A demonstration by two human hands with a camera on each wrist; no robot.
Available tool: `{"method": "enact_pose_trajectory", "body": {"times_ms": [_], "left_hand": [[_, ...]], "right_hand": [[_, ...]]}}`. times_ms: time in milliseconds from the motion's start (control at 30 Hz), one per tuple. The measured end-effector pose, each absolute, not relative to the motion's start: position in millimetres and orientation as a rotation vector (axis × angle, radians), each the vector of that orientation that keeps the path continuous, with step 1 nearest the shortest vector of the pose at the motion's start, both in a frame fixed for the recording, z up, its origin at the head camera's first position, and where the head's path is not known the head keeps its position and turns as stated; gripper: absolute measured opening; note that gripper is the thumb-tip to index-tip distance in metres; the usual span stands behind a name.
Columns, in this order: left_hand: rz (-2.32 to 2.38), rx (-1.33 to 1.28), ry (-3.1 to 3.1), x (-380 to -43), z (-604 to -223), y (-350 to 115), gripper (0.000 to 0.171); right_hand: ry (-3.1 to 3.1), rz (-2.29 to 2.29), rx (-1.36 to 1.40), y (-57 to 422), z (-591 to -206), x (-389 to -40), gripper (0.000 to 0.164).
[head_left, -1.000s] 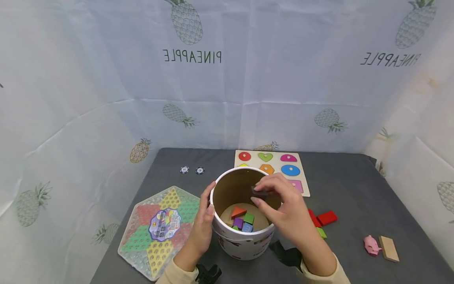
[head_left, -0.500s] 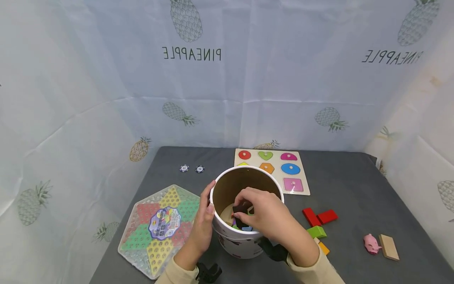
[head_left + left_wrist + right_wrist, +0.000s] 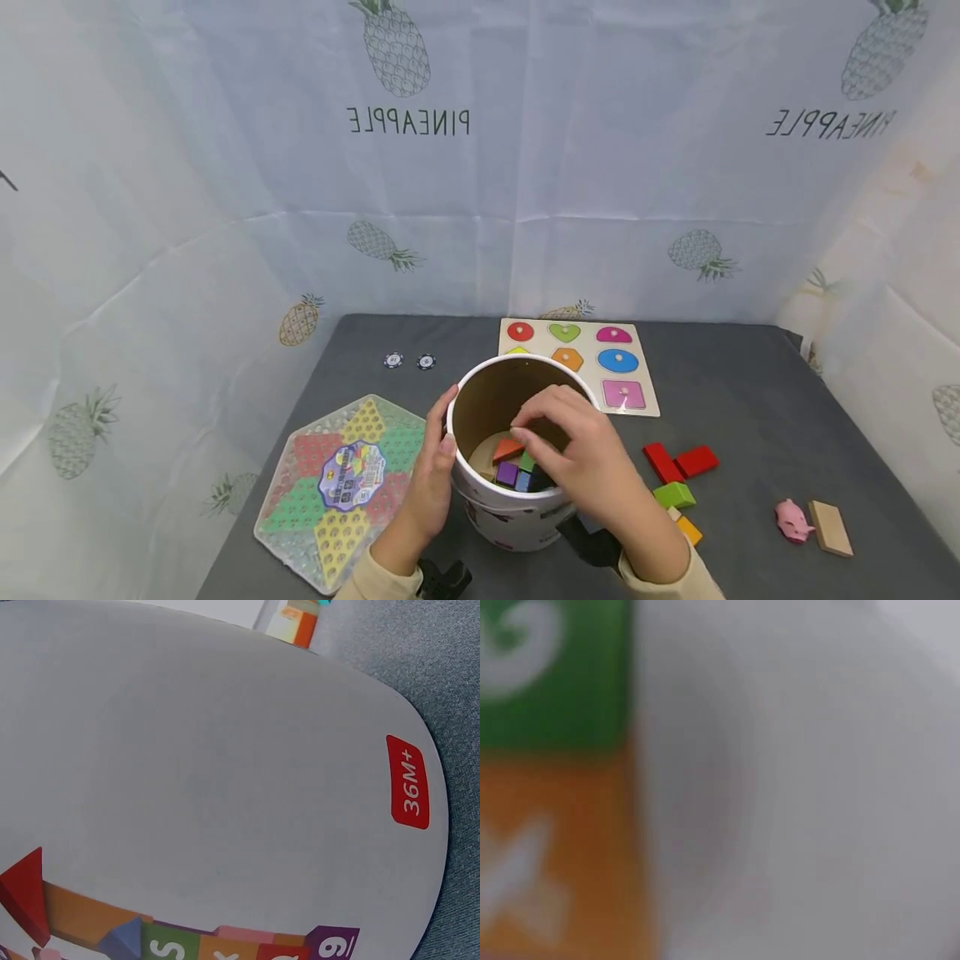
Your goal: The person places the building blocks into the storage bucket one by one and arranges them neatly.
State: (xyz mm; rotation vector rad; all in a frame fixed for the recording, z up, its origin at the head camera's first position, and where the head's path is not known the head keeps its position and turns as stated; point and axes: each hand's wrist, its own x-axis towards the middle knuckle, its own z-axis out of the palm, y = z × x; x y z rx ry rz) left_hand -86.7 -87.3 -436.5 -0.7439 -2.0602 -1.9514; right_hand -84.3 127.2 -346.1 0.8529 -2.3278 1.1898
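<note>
A white bucket (image 3: 517, 521) with printed toy-block pictures stands on the dark table. My left hand (image 3: 429, 483) holds its left side, thumb at the rim. Over the mouth is my right hand (image 3: 581, 442), fingers bent, with nothing visible between thumb and forefinger. Inside lie an orange triangular block (image 3: 507, 451), a purple block (image 3: 507, 474), a blue block (image 3: 522, 481), a green block (image 3: 527, 461) and a black block (image 3: 540, 479), partly hidden by the right hand. In the left wrist view the bucket's wall (image 3: 210, 765) fills most of the frame; the right wrist view is blurred.
Left of the bucket lies a hexagonal Chinese checkers board (image 3: 337, 492). Behind are two poker chips (image 3: 426, 362) and a shape puzzle board (image 3: 637, 392). At right lie red blocks (image 3: 697, 461), a green block (image 3: 675, 495), an orange block (image 3: 688, 531), a pink pig (image 3: 793, 521) and a wooden block (image 3: 830, 528).
My right hand has lowered the black block into the bucket and let go of it, then risen slightly. The left hand stays at the bucket's side.
</note>
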Motion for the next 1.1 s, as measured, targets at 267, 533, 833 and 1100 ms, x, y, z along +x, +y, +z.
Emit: {"method": "enact_pose_trajectory", "body": {"times_ms": [267, 533, 833, 1100], "left_hand": [[-2.009, -0.744, -2.011, -86, -436, -85, 0.052], [-1.972, -0.767, -2.003, -87, -437, -84, 0.051], [-1.988, -0.752, -2.025, -88, -440, -84, 0.051], [-1.962, -0.747, -2.038, -88, -440, -85, 0.051]], "right_hand": [[-2.271, 1.188, 0.353, 192, -371, -96, 0.014], [-2.956, 0.912, -0.119, 279, -432, -122, 0.04], [-3.24, 0.779, -0.169, 312, -470, -128, 0.038], [-3.2, 0.868, -0.216, 314, -472, -125, 0.021]]}}
